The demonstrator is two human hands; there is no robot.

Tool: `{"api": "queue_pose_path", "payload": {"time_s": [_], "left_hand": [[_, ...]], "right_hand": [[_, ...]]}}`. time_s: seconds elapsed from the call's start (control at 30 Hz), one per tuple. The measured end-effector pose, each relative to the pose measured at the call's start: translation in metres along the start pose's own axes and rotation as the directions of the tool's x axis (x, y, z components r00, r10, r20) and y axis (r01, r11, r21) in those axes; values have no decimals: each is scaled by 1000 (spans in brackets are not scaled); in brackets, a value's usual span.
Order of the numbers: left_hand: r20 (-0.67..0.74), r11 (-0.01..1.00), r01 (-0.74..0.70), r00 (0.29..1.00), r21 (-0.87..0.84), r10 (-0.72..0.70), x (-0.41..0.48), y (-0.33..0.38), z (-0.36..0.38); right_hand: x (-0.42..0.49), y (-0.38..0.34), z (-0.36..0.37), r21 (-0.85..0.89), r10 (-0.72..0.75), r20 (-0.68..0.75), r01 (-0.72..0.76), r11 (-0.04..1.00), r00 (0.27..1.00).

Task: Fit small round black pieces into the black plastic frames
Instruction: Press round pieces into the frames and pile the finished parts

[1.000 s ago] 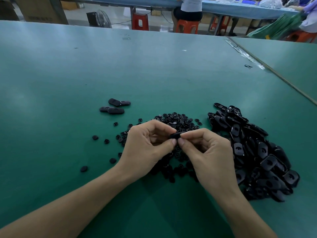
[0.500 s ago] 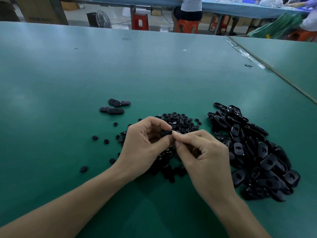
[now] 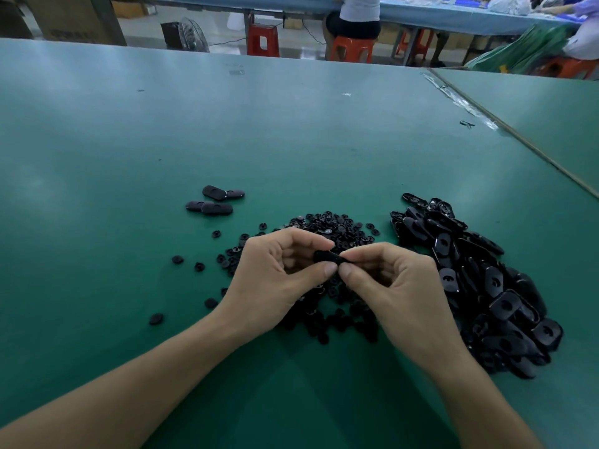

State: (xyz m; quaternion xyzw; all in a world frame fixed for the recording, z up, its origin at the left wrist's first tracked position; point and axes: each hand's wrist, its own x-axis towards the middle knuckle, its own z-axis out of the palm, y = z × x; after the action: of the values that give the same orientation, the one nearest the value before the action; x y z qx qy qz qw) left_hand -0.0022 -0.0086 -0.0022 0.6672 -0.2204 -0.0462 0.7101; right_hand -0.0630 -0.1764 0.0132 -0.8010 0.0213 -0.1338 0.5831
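Observation:
Both hands meet over a heap of small round black pieces [image 3: 334, 226] on the green table [image 3: 291, 140]. My left hand [image 3: 275, 273] and my right hand [image 3: 392, 286] pinch one black plastic frame [image 3: 327, 257] between thumbs and forefingers, thumb tips touching beneath it. Most of that frame is hidden by the fingers; I cannot tell whether a round piece sits in it. A large pile of black frames [image 3: 479, 280] lies to the right of my right hand.
Several frames [image 3: 214, 200] lie grouped at the back left of the heap. Loose round pieces [image 3: 177, 259] are scattered left of my left hand. A seam [image 3: 518, 140] joins a second table at the right. People sit on red stools [image 3: 353, 48] beyond the far edge.
Both hands stayed together on the frame over the heap. The pinch shifted slightly left and then back, and the thumbs now press tip to tip under the frame.

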Motion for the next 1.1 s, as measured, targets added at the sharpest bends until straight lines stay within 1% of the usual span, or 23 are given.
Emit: {"api": "queue_pose_path", "payload": {"time_s": [0.23, 0.4, 0.63, 0.7, 0.73, 0.77, 0.8, 0.83, 0.87, 0.9, 0.93, 1.0, 1.1], "left_hand": [[5, 1000, 13, 1000, -7, -13, 0, 0, 0], [-16, 999, 21, 1000, 24, -21, 0, -1, 0], [-25, 997, 12, 1000, 70, -10, 1, -3, 2], [-34, 996, -6, 999, 84, 9, 0, -3, 4], [-44, 996, -19, 999, 87, 23, -1, -3, 4], [-60, 995, -36, 997, 92, 42, -2, -2, 5], [-76, 993, -55, 995, 100, 63, -2, -2, 5], [-88, 992, -70, 993, 107, 80, -2, -1, 5], [-96, 991, -80, 991, 106, 90, -1, 1, 5], [-101, 992, -83, 991, 99, 93, 0, 2, 5], [-107, 993, -81, 990, 90, 90, 1, 4, 4], [-132, 995, -73, 988, 68, 82, 4, 8, 3], [-195, 996, -78, 977, 38, 84, 13, 13, -5]], "right_hand": [[0, -1, 1, -69, 38, -17, -39, 997, 999], [0, -3, -1, -55, 46, 4, -45, 997, 999], [1, 0, -3, -103, 4, 30, -1, 995, 1000], [3, 1, -5, -154, -48, -25, 43, 987, 999], [4, 3, -8, -231, -92, -87, 69, 970, 992], [6, 5, -12, -345, -134, -155, 74, 936, 979], [8, 7, -16, -483, -168, -203, 50, 874, 965], [9, 10, -20, -616, -176, -225, 0, 787, 958], [10, 14, -24, -718, -152, -235, -65, 693, 960], [10, 17, -27, -777, -104, -245, -131, 616, 964], [9, 19, -28, -802, -47, -258, -187, 567, 965], [8, 18, -28, -807, 46, -271, -253, 534, 961], [8, 17, -27, -806, 67, -276, -269, 527, 959]]}}
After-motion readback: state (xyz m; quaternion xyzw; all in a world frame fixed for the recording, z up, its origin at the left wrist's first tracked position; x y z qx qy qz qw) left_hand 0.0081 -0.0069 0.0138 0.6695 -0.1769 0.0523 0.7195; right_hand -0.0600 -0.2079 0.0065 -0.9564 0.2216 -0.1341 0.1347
